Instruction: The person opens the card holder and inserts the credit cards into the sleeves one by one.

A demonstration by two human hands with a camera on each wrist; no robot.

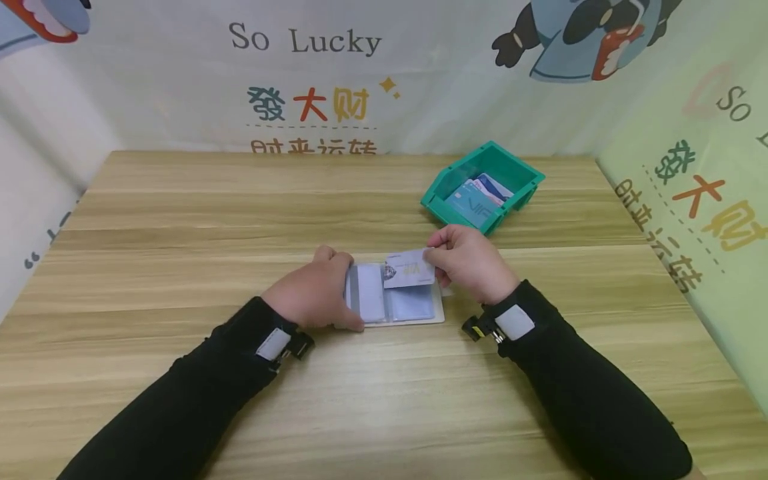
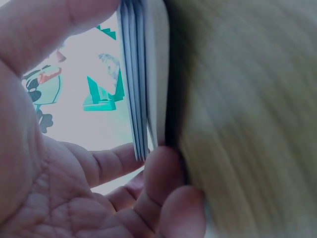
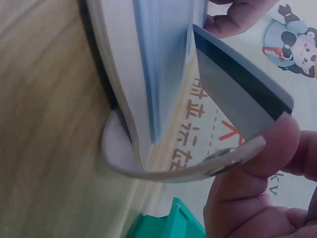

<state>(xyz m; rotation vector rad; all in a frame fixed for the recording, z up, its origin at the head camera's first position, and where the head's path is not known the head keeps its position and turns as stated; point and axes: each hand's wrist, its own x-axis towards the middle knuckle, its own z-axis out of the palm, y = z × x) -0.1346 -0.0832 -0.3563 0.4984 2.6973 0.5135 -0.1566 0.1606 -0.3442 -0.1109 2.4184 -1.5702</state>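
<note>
A card holder (image 1: 413, 305) lies spread on the table, with clear sleeves and a white cover. My left hand (image 1: 315, 287) grips its left side, thumb at the near edge and fingers at the far edge. Between thumb and fingertips, my right hand (image 1: 474, 263) pinches the right end of a pale VIP card (image 1: 408, 269), held tilted over the right-hand sleeve. In the right wrist view the card's back shows a dark magnetic stripe (image 3: 242, 72), and its far end is at the sleeves' edge. The holder's strap (image 3: 183, 174) curves out toward the right fingers.
Behind my right hand stands a green bin (image 1: 501, 163) holding several cards, a teal one (image 1: 474, 202) on the near side. The wooden table (image 1: 180, 220) meets a printed cloth backdrop (image 1: 180, 87) at the back and both sides.
</note>
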